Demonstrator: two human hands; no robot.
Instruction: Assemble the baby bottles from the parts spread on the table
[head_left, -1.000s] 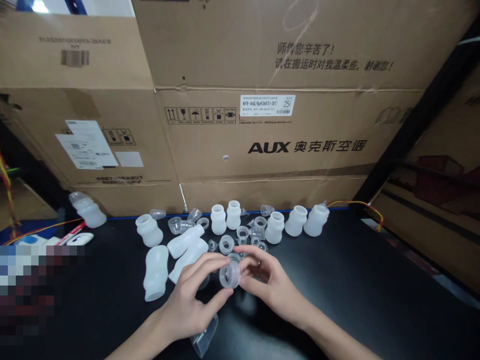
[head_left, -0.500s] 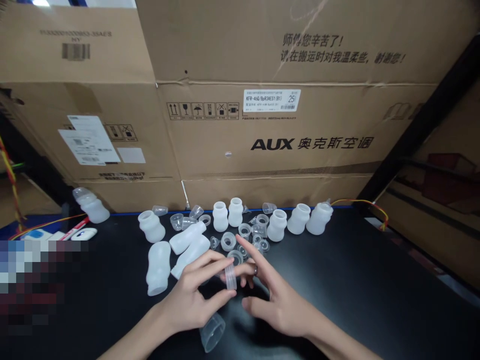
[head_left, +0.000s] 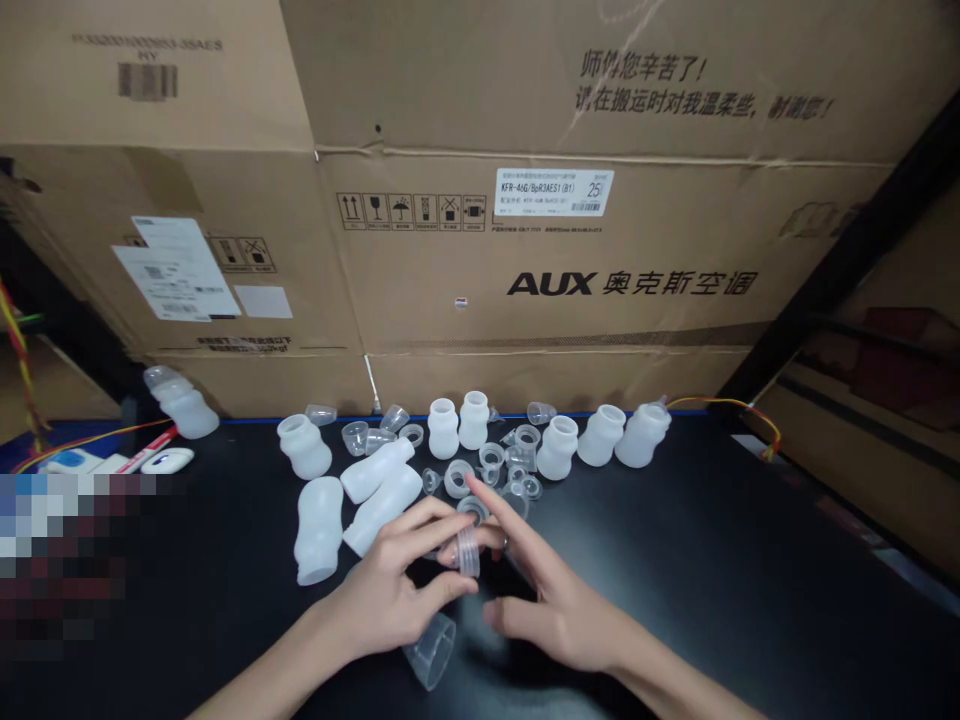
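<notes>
My left hand (head_left: 390, 580) pinches a translucent ribbed screw ring (head_left: 469, 552) upright between thumb and fingers. My right hand (head_left: 555, 600) faces it with index finger stretched forward and thumb apart; a bent finger of it reaches into the ring's opening. Whether a nipple sits inside the ring is hidden by the fingers. Below my left hand a clear cap (head_left: 432, 650) lies on the black table. Just beyond the fingers are another screw ring (head_left: 459, 479) and several small clear nipples (head_left: 529, 487).
White baby bottles without tops, such as one lying bottle (head_left: 319, 530) and one standing bottle (head_left: 557, 448), are spread along the back. Clear caps (head_left: 355, 438) lie among them. A capped bottle (head_left: 184, 405) leans at far left. Behind rises a large cardboard box (head_left: 420, 270).
My left hand has turned the ring slightly, so more of its ribbed side and opening shows. My right hand's bent finger stays at the ring. The view has shifted slightly.
</notes>
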